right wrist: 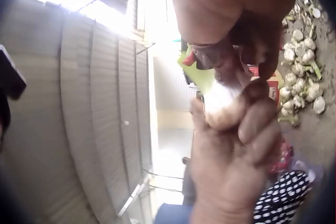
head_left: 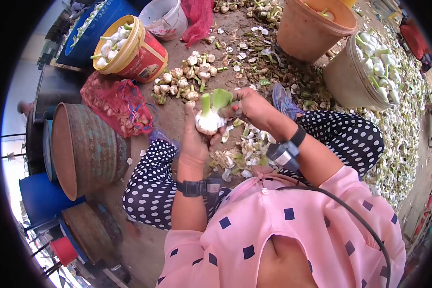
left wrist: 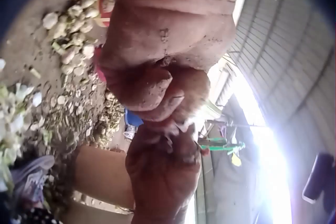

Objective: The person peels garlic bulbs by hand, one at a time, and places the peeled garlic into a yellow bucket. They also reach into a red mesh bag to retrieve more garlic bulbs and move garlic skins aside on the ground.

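A white garlic bulb (head_left: 207, 123) with a short green stem stands upright in my left hand (head_left: 195, 139), fingers curled round its base. My right hand (head_left: 255, 109) pinches a green and white outer leaf (head_left: 222, 99) at the bulb's right side, seen in the head view. In the right wrist view the bulb (right wrist: 223, 111) rests in the left hand (right wrist: 231, 166), with the right hand (right wrist: 236, 19) above it. The left wrist view shows the left hand (left wrist: 163, 61) close to the right hand (left wrist: 163, 169); the bulb is mostly hidden there.
Untrimmed garlic (head_left: 182, 79) lies on the ground ahead, beside a red net bag (head_left: 117, 103). A yellow-rimmed bucket (head_left: 151, 60) and a pale bucket (head_left: 343, 79) hold white bulbs. An orange bucket (head_left: 300, 36) stands ahead right. Peelings (head_left: 393, 158) cover the ground at right.
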`<act>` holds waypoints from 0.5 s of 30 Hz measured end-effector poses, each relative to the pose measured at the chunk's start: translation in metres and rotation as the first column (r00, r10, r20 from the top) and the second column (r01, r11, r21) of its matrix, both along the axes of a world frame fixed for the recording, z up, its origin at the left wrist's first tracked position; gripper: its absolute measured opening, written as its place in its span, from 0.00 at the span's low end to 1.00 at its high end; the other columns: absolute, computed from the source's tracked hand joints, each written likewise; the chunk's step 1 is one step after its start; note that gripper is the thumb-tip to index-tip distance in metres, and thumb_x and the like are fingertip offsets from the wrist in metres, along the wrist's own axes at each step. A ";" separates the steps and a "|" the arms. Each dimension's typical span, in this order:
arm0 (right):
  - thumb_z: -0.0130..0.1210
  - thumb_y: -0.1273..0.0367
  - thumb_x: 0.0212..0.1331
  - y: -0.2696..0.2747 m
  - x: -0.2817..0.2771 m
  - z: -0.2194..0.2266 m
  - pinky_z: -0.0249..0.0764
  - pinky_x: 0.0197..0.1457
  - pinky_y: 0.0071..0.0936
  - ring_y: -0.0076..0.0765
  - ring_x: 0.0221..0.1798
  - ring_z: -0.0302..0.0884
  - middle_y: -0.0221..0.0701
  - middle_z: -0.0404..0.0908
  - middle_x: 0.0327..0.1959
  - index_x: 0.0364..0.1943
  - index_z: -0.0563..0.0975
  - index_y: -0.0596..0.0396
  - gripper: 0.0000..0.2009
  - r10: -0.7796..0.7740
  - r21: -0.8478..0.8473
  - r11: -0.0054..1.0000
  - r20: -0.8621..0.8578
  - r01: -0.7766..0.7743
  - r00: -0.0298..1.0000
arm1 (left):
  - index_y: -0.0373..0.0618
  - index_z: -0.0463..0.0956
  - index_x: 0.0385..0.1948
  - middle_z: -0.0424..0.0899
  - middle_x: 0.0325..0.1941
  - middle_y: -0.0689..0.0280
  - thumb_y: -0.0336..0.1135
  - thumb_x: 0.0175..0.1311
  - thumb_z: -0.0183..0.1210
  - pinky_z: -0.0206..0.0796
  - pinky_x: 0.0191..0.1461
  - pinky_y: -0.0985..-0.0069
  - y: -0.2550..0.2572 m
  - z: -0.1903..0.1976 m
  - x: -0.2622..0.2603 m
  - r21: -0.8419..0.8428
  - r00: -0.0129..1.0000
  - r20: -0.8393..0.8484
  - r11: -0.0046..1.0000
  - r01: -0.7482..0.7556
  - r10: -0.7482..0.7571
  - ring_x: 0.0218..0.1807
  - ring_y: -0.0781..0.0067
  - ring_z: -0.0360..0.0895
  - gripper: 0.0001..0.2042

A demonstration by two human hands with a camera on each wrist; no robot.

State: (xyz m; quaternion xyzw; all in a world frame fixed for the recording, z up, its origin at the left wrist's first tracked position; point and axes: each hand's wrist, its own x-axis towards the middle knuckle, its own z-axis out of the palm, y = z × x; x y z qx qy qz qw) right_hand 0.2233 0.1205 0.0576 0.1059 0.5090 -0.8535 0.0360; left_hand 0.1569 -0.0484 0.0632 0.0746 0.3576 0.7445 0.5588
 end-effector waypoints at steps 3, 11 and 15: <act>0.58 0.72 0.51 0.001 -0.001 -0.009 0.72 0.31 0.21 0.23 0.27 0.76 0.28 0.80 0.27 0.37 0.79 0.61 0.09 -0.046 -0.071 0.996 0.094 0.053 0.994 | 0.39 0.72 0.42 0.70 0.18 0.72 0.57 0.64 0.44 0.53 0.21 0.90 0.007 -0.004 0.007 -0.327 0.851 -0.486 0.861 -0.389 0.199 0.18 0.86 0.64 0.26; 0.59 0.75 0.43 -0.005 0.003 -0.021 0.71 0.34 0.25 0.22 0.28 0.74 0.38 0.79 0.27 0.37 0.79 0.58 0.13 -0.102 0.756 0.606 -0.234 0.247 0.967 | 0.35 0.75 0.37 0.74 0.29 0.72 0.23 0.54 0.59 0.62 0.31 0.87 0.006 -0.033 0.010 -0.228 0.424 -0.896 0.687 -0.690 0.129 0.27 0.86 0.68 0.09; 0.53 0.78 0.52 0.010 0.007 -0.015 0.73 0.39 0.22 0.24 0.33 0.76 0.32 0.80 0.31 0.40 0.78 0.62 0.10 -0.064 0.079 0.996 0.206 0.049 0.976 | 0.37 0.75 0.30 0.76 0.29 0.71 0.23 0.54 0.59 0.61 0.29 0.87 -0.011 -0.031 -0.002 -0.177 0.591 -0.784 0.845 -0.505 0.189 0.27 0.85 0.69 0.04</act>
